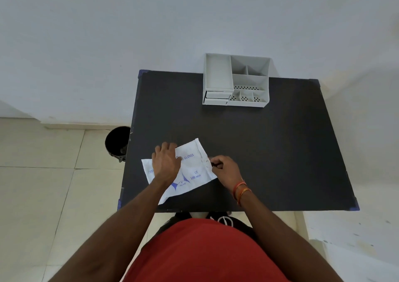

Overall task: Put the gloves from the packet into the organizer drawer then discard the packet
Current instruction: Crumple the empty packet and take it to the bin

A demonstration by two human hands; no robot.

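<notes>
A white glove packet (pixel 194 169) with blue print lies flat on the black table (pixel 269 152), near its front left. My left hand (pixel 165 163) rests palm down on the packet's left half and pins it. My right hand (pixel 224 169) pinches the packet's right edge with its fingertips. No gloves show outside the packet. The white organizer (pixel 236 80) stands at the table's far edge, and its small drawers (pixel 217 97) at the front left look shut.
A black bin (pixel 118 142) stands on the tiled floor just left of the table. A white wall runs behind the table. My red shirt fills the bottom of the view.
</notes>
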